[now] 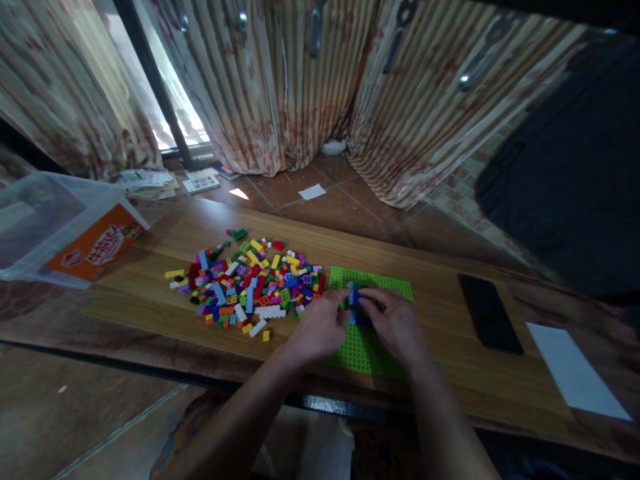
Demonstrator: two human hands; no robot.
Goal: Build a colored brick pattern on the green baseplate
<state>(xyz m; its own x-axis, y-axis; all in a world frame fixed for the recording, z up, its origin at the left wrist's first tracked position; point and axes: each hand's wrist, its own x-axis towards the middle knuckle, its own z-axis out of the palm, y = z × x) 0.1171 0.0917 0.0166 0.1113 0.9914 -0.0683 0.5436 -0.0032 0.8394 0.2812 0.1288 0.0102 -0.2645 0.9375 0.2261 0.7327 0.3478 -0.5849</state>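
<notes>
Both of my hands meet over a green studded baseplate (360, 350) lying on the wooden table. Between their fingertips is a small build of blue bricks (353, 298), dark blue with lighter blue parts. My left hand (323, 325) pinches it from the left side, fingers closed. On the right, my right hand (393, 319) grips the same blue bricks with thumb and fingers. Whether the build is pressed onto the baseplate or held just above it I cannot tell. A heap of loose toy bricks (260, 280) in many colours spreads to the left of the baseplate.
A clear plastic box (65, 227) with an orange label stands at the table's left end. Right of the baseplate lie a black phone (490, 313) and a white sheet of paper (575, 370). Curtains (300, 87) hang behind the table, with papers (147, 181) beyond its far edge.
</notes>
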